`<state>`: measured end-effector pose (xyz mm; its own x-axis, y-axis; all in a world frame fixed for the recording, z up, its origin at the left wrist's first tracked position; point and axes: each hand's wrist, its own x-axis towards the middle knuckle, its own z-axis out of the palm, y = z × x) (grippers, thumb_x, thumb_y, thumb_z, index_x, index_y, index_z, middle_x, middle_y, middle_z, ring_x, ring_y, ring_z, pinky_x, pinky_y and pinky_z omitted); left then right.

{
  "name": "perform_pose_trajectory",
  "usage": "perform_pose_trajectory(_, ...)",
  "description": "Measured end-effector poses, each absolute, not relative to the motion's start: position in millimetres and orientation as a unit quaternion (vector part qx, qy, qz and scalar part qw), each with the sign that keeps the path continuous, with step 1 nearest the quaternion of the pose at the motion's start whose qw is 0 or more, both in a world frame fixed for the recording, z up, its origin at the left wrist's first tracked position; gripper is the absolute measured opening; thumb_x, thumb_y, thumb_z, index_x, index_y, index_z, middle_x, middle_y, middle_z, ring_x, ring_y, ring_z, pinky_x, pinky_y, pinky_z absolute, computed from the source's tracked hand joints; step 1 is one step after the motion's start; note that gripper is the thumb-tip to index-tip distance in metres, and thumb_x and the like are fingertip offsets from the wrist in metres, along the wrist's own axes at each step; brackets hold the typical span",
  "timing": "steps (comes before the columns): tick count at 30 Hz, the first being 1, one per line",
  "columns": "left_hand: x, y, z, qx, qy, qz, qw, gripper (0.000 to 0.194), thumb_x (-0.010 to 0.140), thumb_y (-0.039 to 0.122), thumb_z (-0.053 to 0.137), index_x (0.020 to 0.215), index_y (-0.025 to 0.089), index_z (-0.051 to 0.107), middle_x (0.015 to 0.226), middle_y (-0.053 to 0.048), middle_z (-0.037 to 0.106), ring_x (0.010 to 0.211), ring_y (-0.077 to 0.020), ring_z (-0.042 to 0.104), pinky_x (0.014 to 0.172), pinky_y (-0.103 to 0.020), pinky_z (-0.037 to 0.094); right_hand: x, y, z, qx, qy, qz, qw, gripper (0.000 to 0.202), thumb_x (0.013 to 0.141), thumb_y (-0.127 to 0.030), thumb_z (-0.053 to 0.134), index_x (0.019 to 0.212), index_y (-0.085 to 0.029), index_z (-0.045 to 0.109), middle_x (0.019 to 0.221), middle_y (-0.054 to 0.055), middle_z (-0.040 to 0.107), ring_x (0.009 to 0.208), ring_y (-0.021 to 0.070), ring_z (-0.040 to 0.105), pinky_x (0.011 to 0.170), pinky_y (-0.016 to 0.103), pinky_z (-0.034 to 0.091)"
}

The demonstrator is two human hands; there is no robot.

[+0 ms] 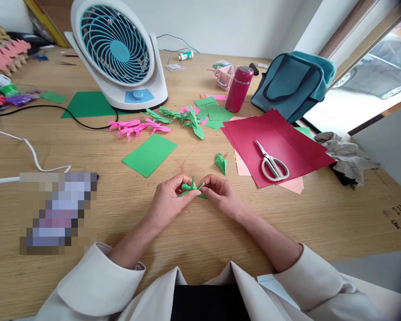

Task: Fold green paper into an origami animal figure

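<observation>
Both of my hands meet over the wooden table [187,236], pinching one small folded green paper piece [191,187] with thin pointed parts sticking up. My left hand [169,196] grips its left side between thumb and fingers. On the right side, my right hand [221,194] pinches a thin tip of the same piece. Another folded green piece [221,163] lies just beyond my right hand. A flat green paper stack [150,154] rests beyond my left hand. Folded pink figures [137,128] and folded green figures [192,121] lie farther back.
White-handled scissors [274,166] lie on red sheets [297,142] at the right. A fan [120,53], a red bottle [239,89] and a teal bag [290,84] stand at the back. A blurred-out object [60,209] is at the left, near a white cable [35,156].
</observation>
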<state>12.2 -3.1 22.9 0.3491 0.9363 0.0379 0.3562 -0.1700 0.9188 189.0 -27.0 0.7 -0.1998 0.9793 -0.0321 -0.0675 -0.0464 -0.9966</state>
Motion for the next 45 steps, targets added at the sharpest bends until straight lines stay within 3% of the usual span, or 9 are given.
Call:
perform_pose_trajectory(12, 14.8, -6.1, 26.5, 0.698, 0.456, 0.331, 0.441, 0.019, 0.077, 0.032, 0.072, 0.076, 0.018, 0.059, 0.07, 0.004, 0.059, 0.063, -0.0098, 0.049, 0.06, -0.022, 0.039, 192.2, -23.8, -0.2, -0.406, -0.507, 0.622, 0.438, 0.039, 0.079, -0.054, 0.073, 0.079, -0.018, 0.058, 0.075, -0.001, 0.056, 0.068, 0.012, 0.048, 0.064, 0.026, 0.037)
perform_pose_trajectory(25, 15.2, -7.1, 22.6, 0.706, 0.463, 0.346, 0.409, 0.016, 0.077, 0.031, 0.072, 0.077, 0.019, 0.061, 0.073, 0.003, 0.063, 0.063, -0.0103, 0.053, 0.061, -0.022, 0.042, 189.7, -24.5, -3.1, -0.421, -0.51, 0.593, 0.46, 0.032, 0.081, -0.047, 0.072, 0.083, -0.019, 0.058, 0.077, -0.001, 0.058, 0.069, 0.0129, 0.051, 0.064, 0.027, 0.039)
perform_pose_trajectory(34, 14.4, -6.2, 23.4, 0.705, 0.473, 0.335, 0.409, 0.019, 0.076, 0.035, 0.073, 0.077, 0.019, 0.062, 0.071, 0.002, 0.064, 0.061, -0.0106, 0.052, 0.059, -0.023, 0.041, 191.3, -25.1, 5.4, -0.427, -0.527, 0.603, 0.421, 0.041, 0.08, -0.056, 0.07, 0.081, -0.018, 0.056, 0.074, -0.001, 0.056, 0.066, 0.012, 0.047, 0.061, 0.026, 0.035)
perform_pose_trajectory(42, 16.0, -4.3, 22.6, 0.654, 0.441, 0.355, 0.501, 0.022, 0.072, 0.031, 0.077, 0.083, 0.018, 0.063, 0.081, 0.0, 0.066, 0.077, -0.0138, 0.061, 0.072, -0.025, 0.051, 192.1, -27.3, 1.7, -0.466, -0.602, 0.492, 0.421, 0.029, 0.093, -0.046, 0.056, 0.08, -0.021, 0.05, 0.071, -0.003, 0.047, 0.065, 0.0132, 0.04, 0.062, 0.028, 0.032)
perform_pose_trajectory(45, 16.3, -2.1, 22.4, 0.598, 0.434, 0.365, 0.566, 0.027, 0.072, 0.034, 0.076, 0.089, 0.017, 0.064, 0.085, -0.002, 0.066, 0.083, -0.016, 0.063, 0.07, -0.026, 0.055, 192.4, -25.5, -0.4, -0.476, -0.599, 0.476, 0.433, 0.027, 0.094, -0.042, 0.054, 0.078, -0.021, 0.047, 0.07, -0.003, 0.043, 0.063, 0.013, 0.037, 0.061, 0.028, 0.031)
